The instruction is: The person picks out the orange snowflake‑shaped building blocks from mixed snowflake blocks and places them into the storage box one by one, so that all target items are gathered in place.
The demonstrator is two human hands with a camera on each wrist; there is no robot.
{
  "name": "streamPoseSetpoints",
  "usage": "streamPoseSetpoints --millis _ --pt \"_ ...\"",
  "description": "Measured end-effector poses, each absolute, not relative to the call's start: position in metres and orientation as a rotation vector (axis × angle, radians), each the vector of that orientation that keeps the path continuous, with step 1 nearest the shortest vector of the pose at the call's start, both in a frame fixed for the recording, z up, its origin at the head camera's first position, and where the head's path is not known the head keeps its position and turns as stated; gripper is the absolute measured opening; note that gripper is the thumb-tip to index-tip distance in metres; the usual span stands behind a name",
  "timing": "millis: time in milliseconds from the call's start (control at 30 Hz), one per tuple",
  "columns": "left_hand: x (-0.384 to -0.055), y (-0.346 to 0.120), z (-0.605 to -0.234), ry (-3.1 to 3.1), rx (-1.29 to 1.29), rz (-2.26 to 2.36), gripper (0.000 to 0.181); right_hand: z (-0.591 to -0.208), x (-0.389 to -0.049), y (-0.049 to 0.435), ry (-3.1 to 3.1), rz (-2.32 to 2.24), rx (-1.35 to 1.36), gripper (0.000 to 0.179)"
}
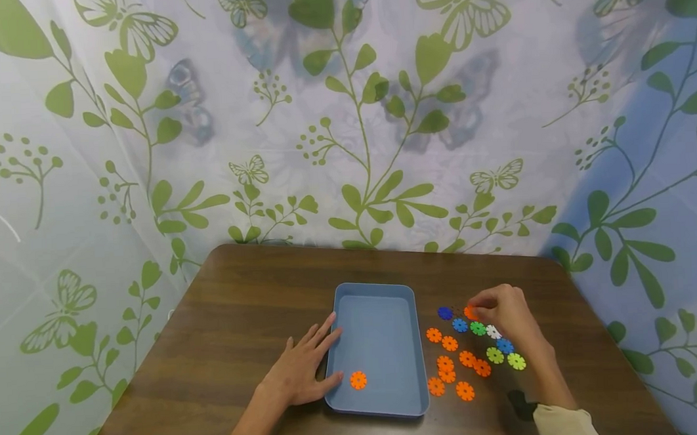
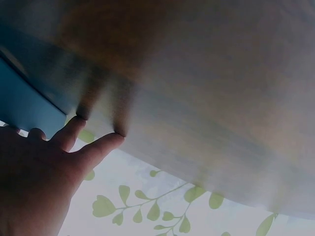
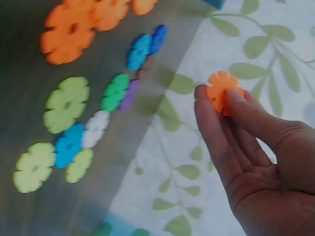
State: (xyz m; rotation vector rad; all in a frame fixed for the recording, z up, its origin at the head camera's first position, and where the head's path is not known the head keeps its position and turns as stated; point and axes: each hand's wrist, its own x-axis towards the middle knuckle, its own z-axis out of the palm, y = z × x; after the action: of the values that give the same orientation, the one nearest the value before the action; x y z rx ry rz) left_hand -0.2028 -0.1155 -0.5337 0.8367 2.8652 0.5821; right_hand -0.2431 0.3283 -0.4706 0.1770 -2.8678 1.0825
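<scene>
The head camera looks forward and down over the counter [image 1: 258, 294], facing the patterned curtain [image 1: 300, 200]. The left wrist view, close behind the left hand [image 2: 37, 177], appears upside down; the right, close at the right hand [image 3: 261, 162], is rolled sideways and shares the discs [image 3: 66, 104] with the head view.

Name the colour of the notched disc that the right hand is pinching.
Orange; the notched disc in the right hand shows best from the right wrist.
</scene>
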Motion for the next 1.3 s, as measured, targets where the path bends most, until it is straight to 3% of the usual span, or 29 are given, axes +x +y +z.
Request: streamPoseSetpoints --millis 700,1300 --pt "-0.202 -0.116 -0.533 2.866 0.834 0.581 0.082 -0.412 -0.237 0.289 -2.690 1.032 0.362 0.009" --pt "-0.203 -0.117 -0.536 2.863 0.836 0.575 0.083 -0.398 -0.249 0.249 -2.602 1.126 0.611 0.010"
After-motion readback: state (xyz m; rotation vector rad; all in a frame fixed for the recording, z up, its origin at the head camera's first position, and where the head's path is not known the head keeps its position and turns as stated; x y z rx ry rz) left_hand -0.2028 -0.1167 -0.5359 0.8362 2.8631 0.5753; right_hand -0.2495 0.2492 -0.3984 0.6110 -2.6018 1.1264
